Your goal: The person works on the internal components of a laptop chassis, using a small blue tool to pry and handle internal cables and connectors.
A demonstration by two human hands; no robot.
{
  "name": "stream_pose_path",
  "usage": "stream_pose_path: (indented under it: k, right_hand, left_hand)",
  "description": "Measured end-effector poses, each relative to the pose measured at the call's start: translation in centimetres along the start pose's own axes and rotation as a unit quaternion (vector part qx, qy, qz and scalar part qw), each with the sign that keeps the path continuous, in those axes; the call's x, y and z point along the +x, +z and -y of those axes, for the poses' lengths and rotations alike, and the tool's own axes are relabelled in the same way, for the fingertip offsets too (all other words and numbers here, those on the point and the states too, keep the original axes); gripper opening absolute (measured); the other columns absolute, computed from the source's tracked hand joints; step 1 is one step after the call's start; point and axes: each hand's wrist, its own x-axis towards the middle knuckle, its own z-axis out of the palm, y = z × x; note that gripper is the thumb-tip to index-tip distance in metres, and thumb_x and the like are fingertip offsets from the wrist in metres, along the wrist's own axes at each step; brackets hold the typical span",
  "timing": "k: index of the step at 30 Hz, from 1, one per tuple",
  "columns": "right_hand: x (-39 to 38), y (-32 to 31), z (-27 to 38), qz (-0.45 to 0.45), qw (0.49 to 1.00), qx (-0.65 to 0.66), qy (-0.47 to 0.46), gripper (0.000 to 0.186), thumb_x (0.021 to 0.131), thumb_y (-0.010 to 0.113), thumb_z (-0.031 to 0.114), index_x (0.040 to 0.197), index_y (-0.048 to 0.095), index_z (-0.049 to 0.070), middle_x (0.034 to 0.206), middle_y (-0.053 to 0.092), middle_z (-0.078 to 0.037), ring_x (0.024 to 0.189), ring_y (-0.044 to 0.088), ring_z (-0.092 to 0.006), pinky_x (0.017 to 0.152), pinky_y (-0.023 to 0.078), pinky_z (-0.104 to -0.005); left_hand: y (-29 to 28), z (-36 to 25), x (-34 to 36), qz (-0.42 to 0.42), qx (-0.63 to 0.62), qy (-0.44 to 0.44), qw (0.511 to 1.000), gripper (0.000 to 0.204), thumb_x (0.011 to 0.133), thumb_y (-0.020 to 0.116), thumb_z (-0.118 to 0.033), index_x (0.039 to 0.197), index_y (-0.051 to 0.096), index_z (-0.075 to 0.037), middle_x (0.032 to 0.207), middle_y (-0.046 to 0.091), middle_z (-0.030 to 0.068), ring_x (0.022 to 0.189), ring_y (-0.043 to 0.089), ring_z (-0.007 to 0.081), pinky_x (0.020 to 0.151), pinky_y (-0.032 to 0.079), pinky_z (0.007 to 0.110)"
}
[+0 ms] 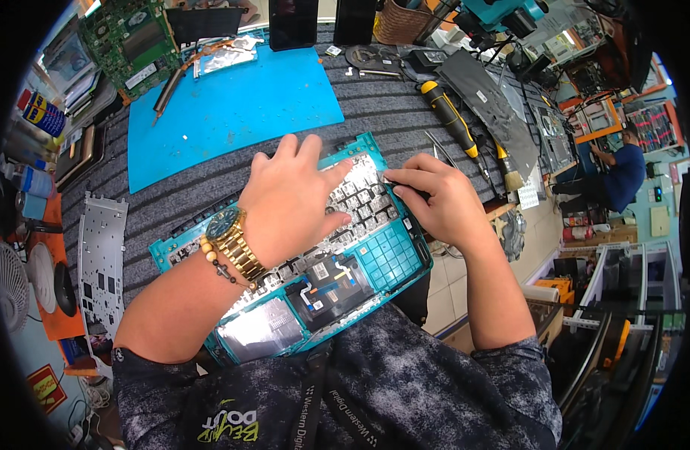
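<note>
Head view is showing a person working on a teal laptop case (393,259) lying upside down on the table (375,105), at the near edge, close to six o'clock.

Going from nine o'clock inward: a silver metal plate (101,255) is lying alone at the left. One blue mat (225,105) is sitting at eleven o'clock, with one green circuit board (127,41) beyond it.

The left hand (288,202), wearing one gold watch (232,236) and one bead bracelet, is lying flat and spread, fingers unclenched, pressing down on the keyboard back (356,199) inside the case. The right hand (435,199), at about two o'clock from the left hand, is pinching a thin dark tool (405,187), its tip touching the upper right corner of the keyboard back.

Judging by this, the step in hand is prying or loosening the keyboard from the case at that corner. The next move is likely calling for a steady hold from the left palm while the tool is working along the edge, with light force so the thin plate is not bending.

One yellow-and-black screwdriver (450,116) is lying at one o'clock, and one brush (507,169) just right of it. Another person in blue (622,172) is sitting at three o'clock, well apart.
</note>
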Motion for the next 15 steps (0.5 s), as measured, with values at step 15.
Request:
stream_pose_path:
  k: [15]
  right_hand:
    - [0.17,0.24,-0.29,-0.026,1.0,-0.003,0.002,0.026,0.106,0.088,0.006,0.131,0.094,0.007,0.115,0.084,-0.012,0.097,0.083,-0.0347,0.088,0.067,-0.0459]
  left_hand:
    - [0.03,0.0,-0.05,-0.003,-0.002,0.002,1.0,0.077,0.093,0.103,-0.049,0.162,0.083,-0.021,0.14,0.069,0.0142,0.133,0.067,0.0368,0.1,0.059,0.054]
